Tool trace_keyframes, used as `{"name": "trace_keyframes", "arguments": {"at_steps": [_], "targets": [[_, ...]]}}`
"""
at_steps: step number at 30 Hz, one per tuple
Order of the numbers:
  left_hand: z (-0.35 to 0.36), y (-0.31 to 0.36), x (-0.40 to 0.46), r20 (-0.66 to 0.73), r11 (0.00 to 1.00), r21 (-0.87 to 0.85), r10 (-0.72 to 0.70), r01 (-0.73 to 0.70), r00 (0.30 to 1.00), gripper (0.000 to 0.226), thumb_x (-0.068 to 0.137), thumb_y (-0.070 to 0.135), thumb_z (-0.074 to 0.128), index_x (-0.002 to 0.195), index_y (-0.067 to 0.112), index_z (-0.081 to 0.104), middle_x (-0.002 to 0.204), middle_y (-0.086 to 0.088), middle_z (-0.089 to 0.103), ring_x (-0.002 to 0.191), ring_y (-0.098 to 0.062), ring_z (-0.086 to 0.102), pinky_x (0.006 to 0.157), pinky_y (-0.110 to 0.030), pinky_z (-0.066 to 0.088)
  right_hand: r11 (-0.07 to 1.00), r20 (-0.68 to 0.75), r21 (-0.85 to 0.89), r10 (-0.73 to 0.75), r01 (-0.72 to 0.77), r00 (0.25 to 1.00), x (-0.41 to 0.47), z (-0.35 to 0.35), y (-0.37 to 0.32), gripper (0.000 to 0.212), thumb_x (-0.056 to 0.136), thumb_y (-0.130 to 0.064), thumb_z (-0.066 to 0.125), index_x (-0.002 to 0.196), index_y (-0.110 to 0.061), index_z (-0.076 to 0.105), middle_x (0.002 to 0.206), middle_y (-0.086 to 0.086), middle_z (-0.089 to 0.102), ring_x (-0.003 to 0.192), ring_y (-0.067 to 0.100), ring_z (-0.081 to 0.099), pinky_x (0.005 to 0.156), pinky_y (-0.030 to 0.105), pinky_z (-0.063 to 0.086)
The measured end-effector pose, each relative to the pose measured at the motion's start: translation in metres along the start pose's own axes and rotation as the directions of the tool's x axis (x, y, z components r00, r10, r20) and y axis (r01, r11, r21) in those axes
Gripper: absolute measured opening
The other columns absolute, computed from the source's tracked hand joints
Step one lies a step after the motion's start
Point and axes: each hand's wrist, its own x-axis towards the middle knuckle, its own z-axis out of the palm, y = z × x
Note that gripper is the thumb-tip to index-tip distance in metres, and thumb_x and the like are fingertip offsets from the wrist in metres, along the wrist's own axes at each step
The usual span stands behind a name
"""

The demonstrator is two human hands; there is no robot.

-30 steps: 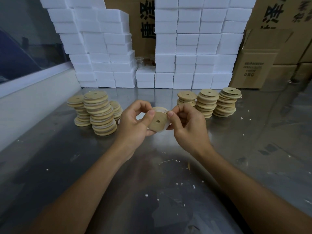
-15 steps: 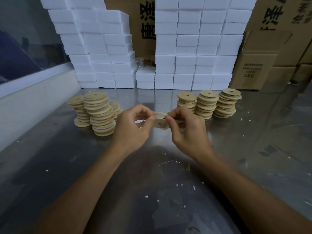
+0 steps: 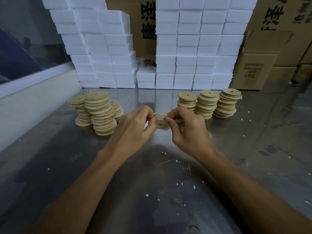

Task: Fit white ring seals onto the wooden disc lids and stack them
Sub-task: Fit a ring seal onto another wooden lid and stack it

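Steel table [image 3: 253, 149], hands [image 3: 162, 127] pinching wooden disc lid [image 3: 160, 123]

Both hands up over the metal surface [image 3: 253, 149], centre of scene. Left hand [image 3: 135, 127] and right hand [image 3: 189, 130] pinch one wooden disc lid [image 3: 160, 124] between fingertips, its holed face tilted toward the camera, white ring seal [image 3: 159, 115] at its upper edge. Left stacks of lids [image 3: 99, 112] show white rings between the discs and lean unevenly; right stacks [image 3: 209, 103] sit in three tidier piles. White foam blocks [image 3: 194, 48] and cardboard boxes [image 3: 256, 68] at the far edge.
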Motion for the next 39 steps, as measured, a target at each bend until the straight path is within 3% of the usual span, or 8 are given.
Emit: {"name": "trace_keyframes", "arguments": {"at_steps": [8, 11, 14, 20, 24, 31, 35, 39], "targets": [[0.003, -0.005, -0.001, 0.003, 0.993, -0.111, -0.026, 0.026, 1.000, 0.003, 0.088, 0.010, 0.063, 0.090, 0.011, 0.061, 0.086, -0.002, 0.067, 0.080, -0.016, 0.067, 0.067, -0.037, 0.060, 0.999, -0.028, 0.007, 0.034, -0.034, 0.999, -0.001, 0.000, 0.001, 0.005, 0.089, -0.003, 0.067, 0.090, 0.001, 0.064, 0.084, 0.006, 0.071, 0.072, 0.014, 0.065, 0.062, 0.010, 0.047], [0.005, -0.006, -0.003, 0.021, 0.972, -0.207, -0.105, 0.107, 0.994, 0.016, 0.084, 0.014, 0.072, 0.088, 0.020, 0.058, 0.086, 0.008, 0.065, 0.086, -0.011, 0.068, 0.066, -0.025, 0.060, 1.000, -0.002, 0.004, 0.026, -0.026, 1.000, -0.001, 0.000, 0.001, 0.006, 0.090, -0.005, 0.067, 0.091, 0.000, 0.064, 0.084, 0.005, 0.070, 0.072, 0.011, 0.063, 0.063, 0.008, 0.046], [0.009, -0.008, -0.003, -0.028, 0.948, -0.242, -0.220, 0.207, 0.975, 0.019, 0.082, 0.011, 0.075, 0.079, 0.021, 0.059, 0.080, 0.017, 0.064, 0.082, -0.005, 0.067, 0.067, -0.028, 0.058, 0.998, 0.023, 0.059, 0.033, -0.034, 0.999, -0.001, 0.002, 0.001, 0.007, 0.090, -0.007, 0.068, 0.092, -0.001, 0.065, 0.086, 0.005, 0.071, 0.077, 0.008, 0.063, 0.068, 0.004, 0.045], [0.010, -0.009, 0.000, -0.005, 0.807, -0.443, -0.439, 0.391, 0.899, 0.033, 0.077, 0.002, 0.078, 0.068, 0.027, 0.058, 0.072, 0.010, 0.067, 0.072, -0.016, 0.071, 0.068, -0.037, 0.061, 0.989, -0.034, 0.138, 0.050, -0.045, 0.998, 0.000, 0.005, 0.002, 0.006, 0.090, -0.005, 0.069, 0.094, -0.001, 0.071, 0.091, 0.005, 0.074, 0.084, 0.008, 0.066, 0.075, 0.010, 0.051], [0.010, -0.006, -0.001, 0.057, 0.662, -0.606, -0.517, 0.441, 0.854, 0.024, 0.079, -0.002, 0.075, 0.070, 0.015, 0.060, 0.069, 0.007, 0.069, 0.068, -0.016, 0.073, 0.058, -0.026, 0.059, 0.998, -0.091, 0.057, -0.016, 0.021, 0.996, 0.001, 0.005, 0.004, 0.010, 0.090, -0.004, 0.069, 0.098, -0.001, 0.072, 0.094, 0.006, 0.074, 0.085, 0.009, 0.066, 0.078, 0.013, 0.053], [0.011, 0.001, 0.003, 0.187, 0.607, -0.635, -0.479, 0.478, 0.858, 0.036, 0.082, -0.003, 0.072, 0.099, 0.028, 0.064, 0.071, 0.005, 0.068, 0.069, -0.014, 0.072, 0.061, -0.032, 0.060, 0.991, -0.142, 0.126, 0.072, -0.054, 0.987, -0.002, 0.006, 0.007, 0.004, 0.091, -0.007, 0.067, 0.093, -0.004, 0.069, 0.091, 0.001, 0.074, 0.081, 0.006, 0.069, 0.074, 0.011, 0.053], [0.010, 0.000, 0.002, 0.222, 0.601, -0.627, -0.473, 0.496, 0.853, 0.025, 0.084, -0.007, 0.068, 0.090, 0.017, 0.069, 0.081, -0.002, 0.067, 0.072, -0.010, 0.071, 0.065, -0.032, 0.061, 0.941, -0.093, 0.243, 0.266, -0.237, 0.960, 0.000, 0.008, 0.010, 0.006, 0.089, -0.009, 0.066, 0.089, -0.009, 0.072, 0.083, -0.006, 0.073, 0.075, 0.003, 0.069, 0.070, 0.014, 0.053], [0.010, -0.001, 0.001, 0.241, 0.533, -0.652, -0.528, 0.539, 0.814, 0.021, 0.084, -0.008, 0.066, 0.092, 0.012, 0.068, 0.090, -0.011, 0.064, 0.075, -0.016, 0.071, 0.066, -0.030, 0.061, 0.934, -0.017, 0.263, 0.257, -0.244, 0.966, 0.002, 0.006, 0.011, 0.006, 0.089, -0.008, 0.067, 0.087, -0.008, 0.073, 0.082, -0.004, 0.074, 0.074, 0.004, 0.069, 0.069, 0.014, 0.053]]}}
